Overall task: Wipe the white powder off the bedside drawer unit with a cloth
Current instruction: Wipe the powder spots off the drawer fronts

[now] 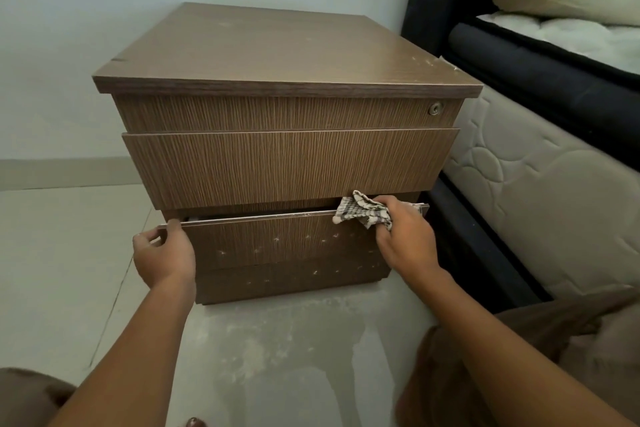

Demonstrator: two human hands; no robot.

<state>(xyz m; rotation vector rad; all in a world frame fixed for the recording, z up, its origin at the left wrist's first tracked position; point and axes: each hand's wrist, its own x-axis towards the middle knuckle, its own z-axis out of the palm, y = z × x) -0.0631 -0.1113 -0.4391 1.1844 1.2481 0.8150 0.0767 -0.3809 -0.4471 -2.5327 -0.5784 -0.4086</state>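
The brown wooden bedside drawer unit (287,55) stands against the wall. Its third drawer (277,241) is pulled slightly out. My left hand (162,256) grips the left end of that drawer's front. My right hand (405,236) holds a crumpled checked cloth (363,211) pressed on the drawer's top edge near the right end. White powder specks (277,240) dot the fronts of the third and the bottom drawer, and a few lie at the top's right corner (433,62).
A bed with a dark frame (540,80) and quilted mattress (554,198) stands close on the right. Powder is smeared over the floor (277,350) in front of the unit. My knees are at the lower left and lower right.
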